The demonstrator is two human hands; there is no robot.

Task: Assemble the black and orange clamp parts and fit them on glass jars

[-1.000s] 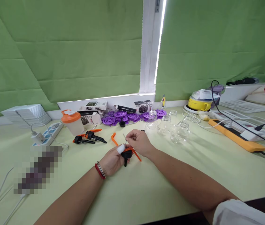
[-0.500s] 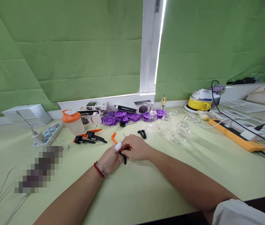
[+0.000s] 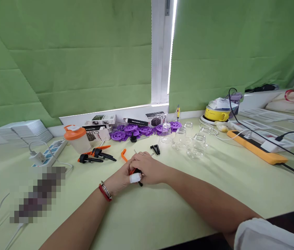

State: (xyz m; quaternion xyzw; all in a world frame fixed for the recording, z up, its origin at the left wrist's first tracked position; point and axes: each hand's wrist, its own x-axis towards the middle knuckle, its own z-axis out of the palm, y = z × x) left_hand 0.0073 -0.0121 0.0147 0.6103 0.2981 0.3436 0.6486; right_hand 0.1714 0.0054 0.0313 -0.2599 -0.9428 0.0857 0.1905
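Observation:
My left hand (image 3: 120, 180) and my right hand (image 3: 147, 168) are pressed together on the pale green table (image 3: 162, 208), both closed around a small orange and black clamp-like part (image 3: 135, 173). Only a bit of its orange arm and black handle shows between the fingers. A white wrap covers my left thumb tip, and a thin metal pin sticks up behind the fingers. A loose orange piece (image 3: 123, 155) lies just behind my hands. A small black part (image 3: 156, 149) lies to the right of it.
Two more orange and black clamps (image 3: 97, 154) lie to the left near an orange-lidded bottle (image 3: 75, 138). Purple wheels (image 3: 139, 130), small boxes (image 3: 102, 120) and several glass jars (image 3: 188, 140) stand behind. A power strip (image 3: 45, 152), a yellow bar (image 3: 256, 147) and cables flank them.
My hands have closed in over the clamp part and lowered it to the table; the thumb has turned downward. The view has shifted slightly to the right.

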